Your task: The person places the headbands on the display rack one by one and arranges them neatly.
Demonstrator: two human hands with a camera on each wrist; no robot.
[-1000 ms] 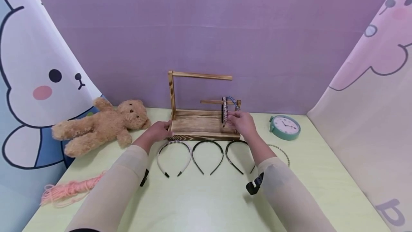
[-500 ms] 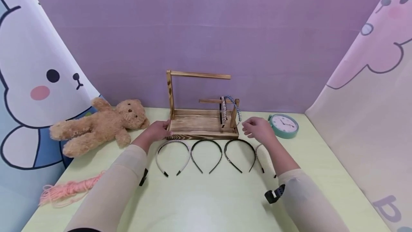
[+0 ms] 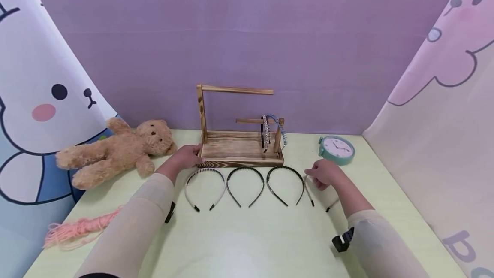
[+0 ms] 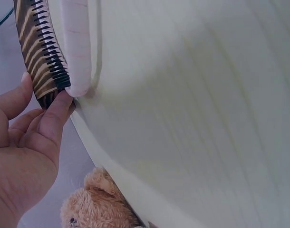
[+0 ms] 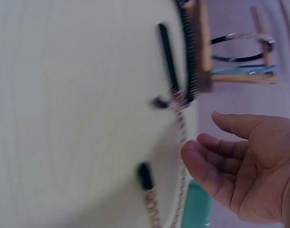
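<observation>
A wooden rack (image 3: 231,147) with a tray base and two bars stands at the back. My left hand (image 3: 188,156) grips its left end, thumb and fingers on either side of the corner. On the lower bar hang a glittery headband (image 3: 266,134) and a blue headband (image 3: 283,134). My right hand (image 3: 326,174) is over a beaded headband (image 3: 308,190) on the table and hides part of it. In the right wrist view, its fingers are loosely bent beside that beaded band (image 5: 182,128), with nothing held.
In front of the rack lie a white headband (image 3: 186,188), a black headband (image 3: 245,168) and another dark headband (image 3: 285,167). A green clock (image 3: 336,149) is at the back right. At left lie a teddy bear (image 3: 123,149) and pink yarn (image 3: 82,226).
My right hand has let go of the headbands on the lower bar and moved right and toward me, down to the beaded headband. The left hand stays on the rack.
</observation>
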